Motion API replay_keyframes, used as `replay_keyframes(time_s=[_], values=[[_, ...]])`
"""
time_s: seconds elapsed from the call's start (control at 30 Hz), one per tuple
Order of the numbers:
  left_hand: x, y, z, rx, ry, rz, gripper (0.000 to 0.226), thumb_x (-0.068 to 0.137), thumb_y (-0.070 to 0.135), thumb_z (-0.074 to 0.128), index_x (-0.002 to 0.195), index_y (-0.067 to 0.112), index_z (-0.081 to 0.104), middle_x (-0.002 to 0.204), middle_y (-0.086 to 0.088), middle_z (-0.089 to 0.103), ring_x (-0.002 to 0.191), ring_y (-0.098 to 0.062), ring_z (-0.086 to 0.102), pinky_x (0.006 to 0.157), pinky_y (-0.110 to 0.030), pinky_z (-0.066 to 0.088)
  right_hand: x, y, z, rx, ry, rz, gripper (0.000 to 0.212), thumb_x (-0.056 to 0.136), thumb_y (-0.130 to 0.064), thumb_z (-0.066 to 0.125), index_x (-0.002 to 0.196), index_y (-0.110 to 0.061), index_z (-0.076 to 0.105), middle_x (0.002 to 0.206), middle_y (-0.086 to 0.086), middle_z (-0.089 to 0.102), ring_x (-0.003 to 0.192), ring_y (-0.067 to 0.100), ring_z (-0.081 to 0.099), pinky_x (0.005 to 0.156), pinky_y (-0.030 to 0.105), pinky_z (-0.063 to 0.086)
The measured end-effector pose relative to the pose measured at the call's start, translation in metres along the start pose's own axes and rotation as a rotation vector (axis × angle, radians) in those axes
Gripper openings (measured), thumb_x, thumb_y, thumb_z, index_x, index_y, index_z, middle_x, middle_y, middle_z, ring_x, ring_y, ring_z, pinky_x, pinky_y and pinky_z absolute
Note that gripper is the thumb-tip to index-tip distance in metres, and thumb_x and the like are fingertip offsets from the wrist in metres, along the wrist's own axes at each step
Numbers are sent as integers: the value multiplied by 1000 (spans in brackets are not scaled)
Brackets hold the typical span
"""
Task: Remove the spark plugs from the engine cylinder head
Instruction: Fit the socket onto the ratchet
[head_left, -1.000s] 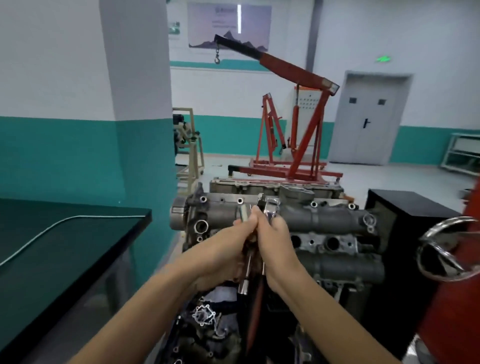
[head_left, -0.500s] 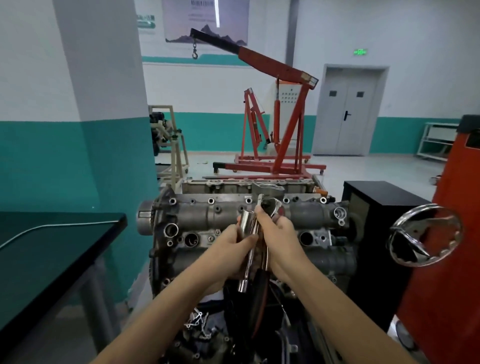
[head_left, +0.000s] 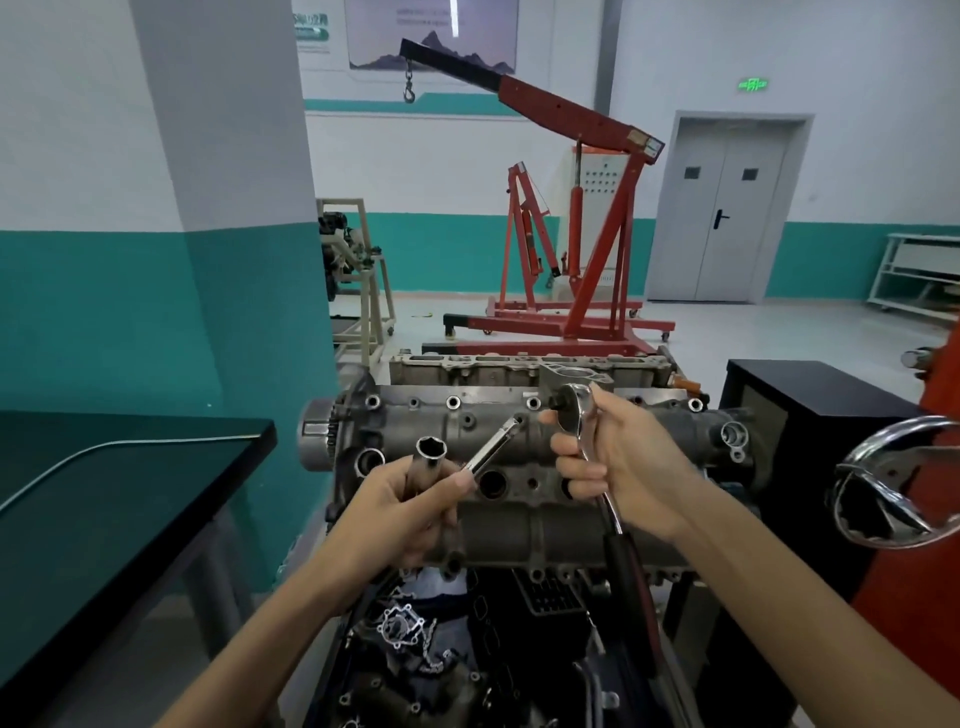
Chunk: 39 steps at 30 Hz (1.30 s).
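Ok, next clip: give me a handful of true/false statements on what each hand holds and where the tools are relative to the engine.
1. The left hand holds a deep socket and an extension bar. True.
2. The right hand is empty. False: it grips a ratchet near its head.
3. The extension bar is plugged into the ratchet. False: the two are apart, one in each hand.
4. The socket's open end faces up toward the camera. True.
5. The socket sits down in a plug hole of the cylinder head. False: it is held in front of the head, in the left hand.
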<state>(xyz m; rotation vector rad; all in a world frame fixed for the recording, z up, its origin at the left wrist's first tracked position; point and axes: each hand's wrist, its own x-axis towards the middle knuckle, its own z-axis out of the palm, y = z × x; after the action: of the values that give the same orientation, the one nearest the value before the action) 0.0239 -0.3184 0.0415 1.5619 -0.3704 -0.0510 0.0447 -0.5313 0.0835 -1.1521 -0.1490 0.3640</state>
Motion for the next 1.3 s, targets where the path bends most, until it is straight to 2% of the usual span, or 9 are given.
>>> replay_keyframes(time_s=[0.13, 0.2, 0.37, 0.5, 0.6, 0.77, 0.97, 1.1, 1.3], values=[[0, 3, -5, -114, -44, -11, 36, 79, 29, 62, 100, 1, 61, 65, -9, 49, 38, -8, 28, 34, -12, 22, -3, 1, 11, -17, -98, 20, 29, 86, -42, 47, 85, -13, 51, 66, 2, 48, 42, 6, 33, 35, 15, 25], [2, 7, -3, -171, -69, -21, 33, 79, 30, 61, 95, 2, 60, 60, -1, 49, 37, -6, 28, 34, -12, 21, -5, 5, 17, -27, -132, 18, 29, 84, -42, 49, 86, -14, 47, 67, 1, 48, 40, 5, 31, 34, 14, 23], [7, 4, 5, 595, 136, 241, 34, 86, 43, 55, 75, 13, 44, 50, 14, 47, 46, -2, 42, 47, -22, 37, -3, 13, 34, -275, -67, -5, 60, 89, -62, 24, 72, -8, 44, 45, -4, 44, 30, 3, 22, 31, 12, 16], [2, 9, 9, 595, 82, 192, 46, 80, 57, 45, 81, 11, 41, 55, 16, 50, 51, -2, 44, 53, -23, 39, -2, 19, 39, -436, 41, -45, 59, 91, -63, 15, 73, -12, 39, 42, -5, 42, 29, 3, 23, 31, 12, 17], [-2, 14, 12, 391, 73, 132, 47, 80, 55, 45, 88, 9, 42, 56, 18, 54, 48, -3, 45, 45, -20, 41, -6, 20, 37, -343, 67, -63, 55, 96, -55, 17, 75, -10, 41, 45, -4, 44, 31, 4, 23, 31, 13, 16], [-2, 18, 12, -64, 33, -26, 29, 91, 33, 52, 88, 6, 41, 50, 8, 43, 36, -5, 27, 32, -13, 21, -11, 11, 30, -166, 106, -107, 57, 99, -47, 18, 67, -7, 45, 40, -3, 39, 28, 4, 20, 31, 13, 12], [22, 32, 21, -1114, 77, -219, 38, 76, 48, 62, 65, 15, 48, 50, 7, 42, 31, -3, 32, 26, -14, 24, -14, 27, 39, -66, 28, -14, 50, 96, -43, 26, 68, -10, 51, 45, -2, 35, 30, 5, 20, 32, 10, 13], [35, 43, 24, -1269, 173, -148, 44, 74, 47, 68, 53, 17, 42, 45, 9, 34, 33, -5, 27, 30, -16, 21, -13, 40, 51, 6, 7, 29, 44, 96, -39, 22, 69, -12, 45, 42, -2, 33, 29, 5, 18, 31, 10, 11], [40, 42, 19, -1522, 258, -127, 42, 83, 22, 51, 45, 16, 37, 38, 8, 28, 25, -7, 21, 26, -17, 15, -12, 50, 65, -20, -62, -63, 53, 97, -51, 19, 68, -12, 41, 47, -3, 36, 31, 4, 19, 32, 14, 13]])
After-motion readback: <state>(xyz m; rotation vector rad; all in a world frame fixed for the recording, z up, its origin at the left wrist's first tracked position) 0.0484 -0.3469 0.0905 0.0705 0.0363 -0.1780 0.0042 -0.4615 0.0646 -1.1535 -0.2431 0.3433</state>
